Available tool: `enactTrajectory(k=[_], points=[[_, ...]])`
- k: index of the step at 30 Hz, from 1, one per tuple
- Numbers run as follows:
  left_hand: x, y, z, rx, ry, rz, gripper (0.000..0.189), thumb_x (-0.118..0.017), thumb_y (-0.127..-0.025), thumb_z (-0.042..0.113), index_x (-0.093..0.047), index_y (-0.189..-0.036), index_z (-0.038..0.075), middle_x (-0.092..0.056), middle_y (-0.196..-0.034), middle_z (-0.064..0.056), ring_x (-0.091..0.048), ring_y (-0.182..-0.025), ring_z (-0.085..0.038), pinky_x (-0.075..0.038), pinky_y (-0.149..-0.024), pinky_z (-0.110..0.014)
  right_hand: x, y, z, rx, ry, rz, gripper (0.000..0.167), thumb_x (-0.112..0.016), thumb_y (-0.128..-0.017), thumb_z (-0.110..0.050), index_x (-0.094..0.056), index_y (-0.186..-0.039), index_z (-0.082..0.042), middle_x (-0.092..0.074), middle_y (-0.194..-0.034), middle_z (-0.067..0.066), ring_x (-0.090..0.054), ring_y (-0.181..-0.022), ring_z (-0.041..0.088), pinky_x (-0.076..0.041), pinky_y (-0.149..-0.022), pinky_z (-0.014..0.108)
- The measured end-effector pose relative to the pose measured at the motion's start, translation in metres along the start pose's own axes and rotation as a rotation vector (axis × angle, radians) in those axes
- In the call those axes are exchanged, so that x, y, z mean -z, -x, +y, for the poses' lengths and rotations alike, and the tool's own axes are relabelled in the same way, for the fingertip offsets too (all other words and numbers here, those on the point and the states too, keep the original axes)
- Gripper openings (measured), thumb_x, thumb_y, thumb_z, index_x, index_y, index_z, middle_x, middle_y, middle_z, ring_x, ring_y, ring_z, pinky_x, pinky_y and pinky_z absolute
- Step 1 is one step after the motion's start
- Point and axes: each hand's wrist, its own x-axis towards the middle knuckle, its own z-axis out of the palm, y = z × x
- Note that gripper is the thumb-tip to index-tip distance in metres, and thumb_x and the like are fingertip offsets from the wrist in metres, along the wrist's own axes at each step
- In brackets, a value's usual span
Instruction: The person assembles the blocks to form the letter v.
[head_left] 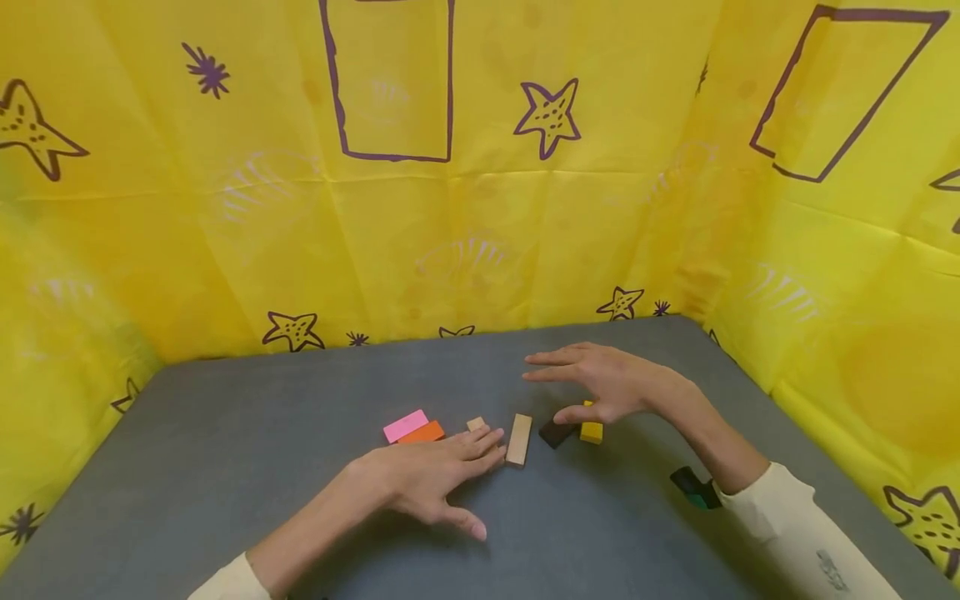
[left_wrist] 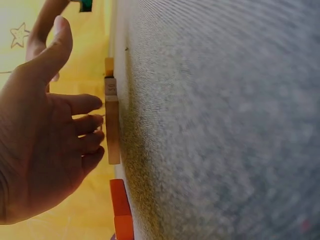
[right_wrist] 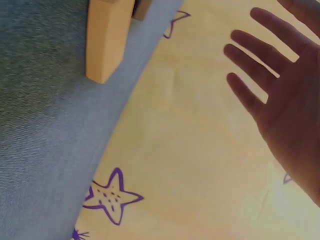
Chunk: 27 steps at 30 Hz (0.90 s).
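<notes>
Palm down, my left hand (head_left: 435,479) hovers over the table with its fingers extended and thumb apart, holding nothing. Partly behind it are an orange block (head_left: 424,432), a pink block (head_left: 405,425) and a light wooden block (head_left: 476,423). A second light wooden block (head_left: 518,440) lies just beyond its fingertips. In the left wrist view the fingers (left_wrist: 90,142) are slightly bent near a wooden block (left_wrist: 113,132). My right hand (head_left: 607,383), also without anything in it, is raised with spread fingers above a dark block (head_left: 556,432) and a yellow block (head_left: 591,432), partly covering both.
The blocks lie in a loose row across the middle of a grey cloth-covered table (head_left: 225,467). Yellow fabric (head_left: 480,208) with purple stars encloses its back and sides. A small dark device (head_left: 696,487) sits at my right wrist.
</notes>
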Motion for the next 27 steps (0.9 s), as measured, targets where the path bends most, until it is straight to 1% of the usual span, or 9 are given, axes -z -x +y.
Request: enactTrajectory(k=[5, 9, 18, 23, 27], points=[[-0.002, 0.001, 0.001, 0.004, -0.001, -0.019, 0.101, -0.05, -0.091, 0.082, -0.022, -0.168, 0.023, -0.01, -0.178, 0.004, -0.015, -0.166, -0.019, -0.027, -0.133, -0.044, 0.002, -0.002, 0.004, -0.025, -0.058, -0.006, 0.063, -0.068, -0.099, -0.044, -0.054, -0.153, -0.017, -0.051, -0.162, 0.009, -0.053, -0.145, 0.036, -0.045, -0.117, 0.061], [-0.003, 0.001, 0.001, 0.008, 0.003, -0.026, 0.101, -0.05, -0.091, 0.083, -0.022, -0.168, 0.024, -0.01, -0.178, 0.004, -0.014, -0.166, -0.02, -0.026, -0.133, -0.045, 0.001, -0.002, 0.006, -0.043, -0.082, -0.003, 0.063, -0.068, -0.097, -0.044, -0.055, -0.153, -0.017, -0.053, -0.16, 0.009, -0.054, -0.144, 0.036, -0.046, -0.116, 0.061], [0.004, -0.002, 0.0, 0.024, -0.003, -0.043, 0.101, -0.051, -0.091, 0.082, -0.022, -0.168, 0.024, -0.009, -0.179, 0.002, -0.013, -0.166, -0.023, -0.025, -0.133, -0.047, 0.001, 0.0, 0.005, -0.058, -0.079, 0.01, 0.059, -0.068, -0.098, -0.044, -0.058, -0.15, -0.018, -0.058, -0.156, 0.007, -0.056, -0.142, 0.035, -0.046, -0.115, 0.061], [0.006, -0.001, 0.001, 0.03, -0.025, -0.051, 0.102, -0.053, -0.092, 0.08, -0.02, -0.169, 0.023, -0.008, -0.179, 0.001, -0.012, -0.166, -0.022, -0.024, -0.134, -0.045, 0.0, 0.0, 0.004, -0.059, -0.077, -0.01, 0.059, -0.068, -0.098, -0.044, -0.058, -0.149, -0.017, -0.059, -0.154, 0.008, -0.058, -0.14, 0.036, -0.048, -0.114, 0.061], [0.008, 0.001, 0.001, 0.042, -0.042, -0.058, 0.102, -0.056, -0.091, 0.078, -0.02, -0.169, 0.022, -0.006, -0.179, 0.001, -0.01, -0.166, -0.021, -0.023, -0.134, -0.042, 0.001, 0.001, 0.003, -0.057, -0.064, -0.016, 0.058, -0.067, -0.099, -0.044, -0.059, -0.149, -0.017, -0.06, -0.153, 0.009, -0.06, -0.138, 0.036, -0.049, -0.113, 0.06]])
